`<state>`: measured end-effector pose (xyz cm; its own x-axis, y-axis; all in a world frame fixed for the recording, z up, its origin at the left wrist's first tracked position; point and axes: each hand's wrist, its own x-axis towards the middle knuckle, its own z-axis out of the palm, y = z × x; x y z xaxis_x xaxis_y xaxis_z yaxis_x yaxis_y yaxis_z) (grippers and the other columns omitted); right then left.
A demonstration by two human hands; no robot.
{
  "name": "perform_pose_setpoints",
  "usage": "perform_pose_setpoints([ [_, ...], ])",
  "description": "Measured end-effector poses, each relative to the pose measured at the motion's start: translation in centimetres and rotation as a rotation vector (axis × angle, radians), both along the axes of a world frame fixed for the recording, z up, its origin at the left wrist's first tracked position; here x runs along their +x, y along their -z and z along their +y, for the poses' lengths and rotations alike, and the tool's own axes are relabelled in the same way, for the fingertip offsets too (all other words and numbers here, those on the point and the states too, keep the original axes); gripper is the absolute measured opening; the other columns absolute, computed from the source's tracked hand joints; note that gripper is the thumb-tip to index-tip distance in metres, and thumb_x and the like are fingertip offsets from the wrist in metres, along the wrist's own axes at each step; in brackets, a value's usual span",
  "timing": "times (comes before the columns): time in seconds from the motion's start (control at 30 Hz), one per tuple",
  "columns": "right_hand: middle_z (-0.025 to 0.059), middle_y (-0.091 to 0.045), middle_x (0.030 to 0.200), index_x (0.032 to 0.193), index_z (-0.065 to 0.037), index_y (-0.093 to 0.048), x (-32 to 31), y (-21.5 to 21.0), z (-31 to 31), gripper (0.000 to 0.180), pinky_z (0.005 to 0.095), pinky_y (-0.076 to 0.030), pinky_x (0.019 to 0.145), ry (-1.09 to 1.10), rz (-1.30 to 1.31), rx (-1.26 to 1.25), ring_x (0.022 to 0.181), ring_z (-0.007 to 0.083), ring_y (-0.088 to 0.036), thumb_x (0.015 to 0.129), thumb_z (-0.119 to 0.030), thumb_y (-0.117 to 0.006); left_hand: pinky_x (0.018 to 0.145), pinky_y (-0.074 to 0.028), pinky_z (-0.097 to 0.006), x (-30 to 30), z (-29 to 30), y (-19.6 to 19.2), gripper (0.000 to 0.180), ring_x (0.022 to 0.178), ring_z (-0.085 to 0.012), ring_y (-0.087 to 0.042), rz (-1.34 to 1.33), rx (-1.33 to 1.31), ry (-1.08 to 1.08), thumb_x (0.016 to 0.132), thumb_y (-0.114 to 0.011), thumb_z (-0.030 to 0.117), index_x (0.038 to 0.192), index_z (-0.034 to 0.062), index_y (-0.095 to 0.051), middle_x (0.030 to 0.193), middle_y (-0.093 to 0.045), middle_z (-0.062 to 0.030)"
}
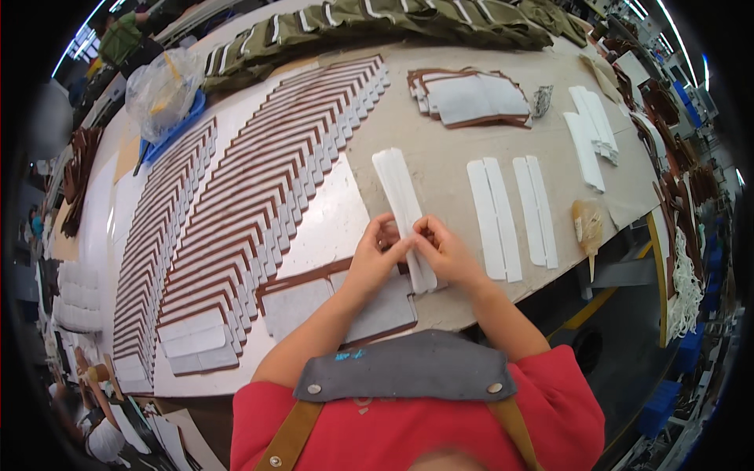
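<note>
A bundle of long white strips (399, 184) with rounded ends is between my hands, tilted over the table. My left hand (378, 253) grips it from the left side, the thumb reaching across its front. From the right, my right hand (446, 250) pinches the same bundle, its fingertips meeting my left thumb. To the right lie flat pairs of white strips, a wider pair (493, 220) and a narrower pair (536, 212). Below my left forearm lies a brown-edged panel with white backing (298, 308), partly hidden by the arm.
Overlapping rows of brown-edged white pieces (259, 177) cover the left side. Farther back are stacked panels (479, 98) and folded olive fabric (377, 27). A glue bottle (589, 224) lies near the right edge, below more white strips (593, 129). A blue tray (174, 129) holds a plastic bag.
</note>
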<state>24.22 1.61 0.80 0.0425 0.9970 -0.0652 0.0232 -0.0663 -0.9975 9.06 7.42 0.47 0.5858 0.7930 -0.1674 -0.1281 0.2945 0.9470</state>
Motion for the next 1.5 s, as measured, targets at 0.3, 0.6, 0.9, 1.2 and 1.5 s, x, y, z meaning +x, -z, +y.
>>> perform_pose_setpoints([
  [0.3, -0.0015, -0.057, 0.084, 0.093, -0.009, -0.055, 6.0, -5.8, -0.9, 0.006, 0.0206, -0.045, 0.070, 0.644, 0.514, 0.218, 0.077, 0.0061, -0.054, 0.088, -0.011, -0.057, 0.087, -0.044, -0.026, -0.2, 1.0, -0.4, 0.036, 0.099, -0.0150, -0.053, -0.172, -0.138, -0.393, 0.087, -0.050, 0.003, 0.121, -0.0018, -0.038, 0.109, -0.053, -0.0100],
  [0.6, 0.0025, -0.054, 0.076, 0.091, -0.001, -0.059, 10.7, -10.8, -3.0, 0.007, 0.0224, -0.041, 0.059, 1.067, -0.972, 0.556, 0.061, 0.0098, -0.048, 0.085, -0.001, -0.058, 0.083, -0.046, -0.028, -0.3, 1.5, 0.2, 0.039, 0.096, -0.0148, -0.053, -0.216, -0.115, -0.516, 0.088, -0.050, 0.007, 0.124, -0.0004, -0.034, 0.108, -0.052, -0.0086],
  [0.9, 0.0173, -0.056, 0.084, 0.085, 0.001, -0.056, 7.6, -7.2, -0.7, 0.010, 0.0393, -0.050, 0.062, 0.481, -1.451, 0.233, 0.072, 0.0307, -0.060, 0.075, 0.001, -0.055, 0.083, -0.046, -0.027, -0.5, 0.9, -2.0, 0.044, 0.097, -0.0133, -0.051, -0.165, 0.038, -0.462, 0.090, -0.043, 0.005, 0.132, 0.0006, -0.033, 0.108, -0.049, -0.0078],
  [1.2, 0.0235, -0.055, 0.093, 0.082, 0.006, -0.055, 1.3, -3.6, -0.7, 0.012, 0.0405, -0.052, 0.065, 0.054, -1.074, -0.114, 0.076, 0.0349, -0.062, 0.070, 0.005, -0.052, 0.079, -0.042, -0.022, -1.5, 3.3, -8.3, 0.042, 0.089, -0.0082, -0.049, -0.068, 0.343, -0.364, 0.093, -0.040, 0.003, 0.135, 0.0068, -0.038, 0.101, -0.050, -0.0034],
  [1.5, 0.0241, -0.056, 0.085, 0.081, 0.006, -0.052, 1.6, -2.1, -1.3, 0.012, 0.0458, -0.049, 0.065, 0.051, -0.905, 0.044, 0.073, 0.0388, -0.060, 0.077, -0.004, -0.046, 0.081, -0.040, -0.025, 4.1, 15.0, -2.9, 0.042, 0.090, -0.0121, -0.050, 0.259, 0.514, -0.176, 0.088, -0.045, 0.004, 0.131, 0.0051, -0.042, 0.103, -0.055, -0.0084],
])
